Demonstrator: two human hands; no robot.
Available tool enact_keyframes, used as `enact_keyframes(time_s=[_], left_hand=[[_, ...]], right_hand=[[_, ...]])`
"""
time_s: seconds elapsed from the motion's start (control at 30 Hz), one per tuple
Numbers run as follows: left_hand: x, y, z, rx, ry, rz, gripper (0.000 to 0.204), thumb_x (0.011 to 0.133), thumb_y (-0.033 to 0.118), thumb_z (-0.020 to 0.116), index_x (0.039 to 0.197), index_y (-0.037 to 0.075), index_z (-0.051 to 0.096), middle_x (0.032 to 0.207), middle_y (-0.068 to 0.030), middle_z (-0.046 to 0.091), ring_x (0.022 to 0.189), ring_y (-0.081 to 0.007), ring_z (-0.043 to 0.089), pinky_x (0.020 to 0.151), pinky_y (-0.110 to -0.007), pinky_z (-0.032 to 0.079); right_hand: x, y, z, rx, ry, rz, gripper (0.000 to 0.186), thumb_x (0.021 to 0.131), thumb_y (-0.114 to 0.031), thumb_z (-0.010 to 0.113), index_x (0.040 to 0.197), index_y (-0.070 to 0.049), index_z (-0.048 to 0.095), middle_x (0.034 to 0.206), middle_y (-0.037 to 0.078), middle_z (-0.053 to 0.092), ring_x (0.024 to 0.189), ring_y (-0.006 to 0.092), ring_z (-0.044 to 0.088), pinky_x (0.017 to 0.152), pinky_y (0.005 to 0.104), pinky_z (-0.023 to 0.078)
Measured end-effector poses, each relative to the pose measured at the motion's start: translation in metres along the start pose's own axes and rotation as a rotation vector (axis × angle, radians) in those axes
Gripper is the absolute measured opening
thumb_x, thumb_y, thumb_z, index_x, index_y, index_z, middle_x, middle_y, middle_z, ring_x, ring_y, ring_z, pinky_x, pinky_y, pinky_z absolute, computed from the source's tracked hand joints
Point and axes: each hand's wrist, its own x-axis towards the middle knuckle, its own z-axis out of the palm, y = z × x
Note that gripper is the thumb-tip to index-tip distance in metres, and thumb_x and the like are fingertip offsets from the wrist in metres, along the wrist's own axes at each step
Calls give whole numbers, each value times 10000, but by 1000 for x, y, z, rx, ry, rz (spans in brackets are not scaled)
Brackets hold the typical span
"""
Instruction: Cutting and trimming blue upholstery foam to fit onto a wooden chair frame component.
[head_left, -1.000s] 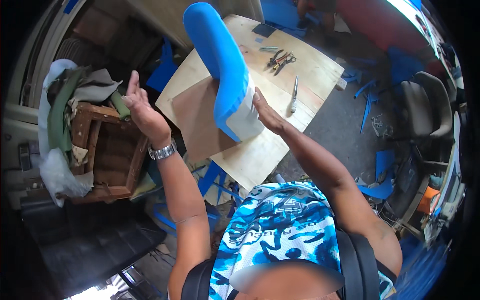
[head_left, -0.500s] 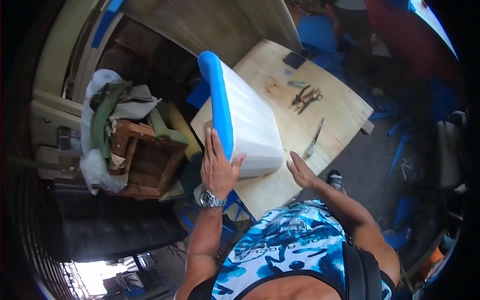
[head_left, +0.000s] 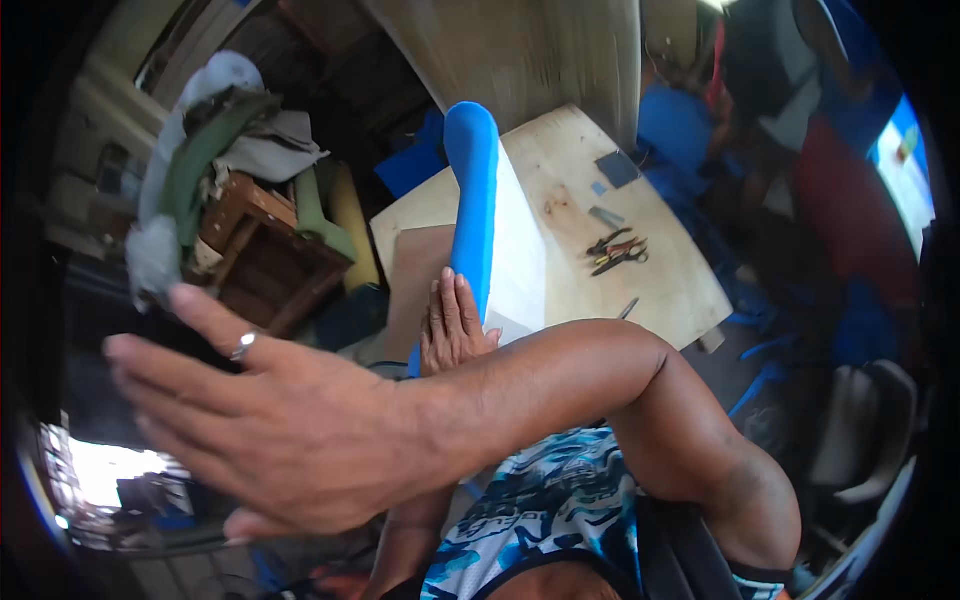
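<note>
Left hand point(head_left: 455, 330) is flat against the near end of the foam cushion point(head_left: 495, 225), fingers straight and together, pointing up along its blue edge; palm pressed on, nothing gripped. The cushion stands on edge on the plywood table point(head_left: 600, 260), blue side toward the left fingers, white face just beyond them to the right. Half a second ago it lay more tilted, white face up, with the left hand cupped on its lower edge; now it sits more upright and narrower in view. Right hand point(head_left: 270, 430) has left the table side: earlier it was low beside the cushion's right corner, now it swings across close to the camera, fingers spread open, empty, ring point(head_left: 243, 346) on one finger, well apart from the cushion. Pliers point(head_left: 618, 250) lie on the table past the cushion, off to the right of the left fingertips. Wooden chair point(head_left: 260, 250) piled with cloth point(head_left: 215, 130) sits beyond the right fingertips, up and left.
</note>
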Motion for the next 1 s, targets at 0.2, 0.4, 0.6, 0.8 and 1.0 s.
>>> enact_keyframes(time_s=[0.2,0.4,0.6,0.8,1.0], left_hand=[[0,-1,-18,-52,56,-45,520,967,151,549,1449,-26,464,1499,-241,466,1354,-359,505,1088,-490,440],[-15,-8,-10,-232,230,-65,553,944,89,518,1472,-48,427,1551,-219,415,1389,-339,478,1135,-461,399],[-26,-47,-6,-200,268,-72,538,941,114,523,1453,-37,456,1512,-209,473,1351,-345,524,1106,-439,447],[-23,-44,-12,-270,186,-61,513,952,110,545,1447,-12,488,1521,-201,474,1374,-336,510,1129,-441,428],[-11,-39,-6,-187,155,-57,533,972,138,549,1480,6,459,1546,-193,452,1381,-330,508,1108,-446,443]], right_hand=[[-63,119,21,-509,-397,414,758,922,-482,579,1454,42,450,1573,201,376,1533,355,192,1197,614,124],[-179,201,11,-899,-901,991,837,992,-568,419,1569,12,246,1656,227,190,1552,392,113,1186,678,139],[-167,264,20,-941,-881,1235,944,950,-613,463,1596,3,158,1688,188,89,1563,365,59,1198,637,194],[-186,350,-2,-774,-672,1315,985,865,-524,668,1500,97,244,1476,353,406,1374,473,439,1127,460,419],[-206,398,-23,-396,-649,1181,553,915,-455,674,1194,22,675,1212,290,660,1103,379,675,953,444,538]])
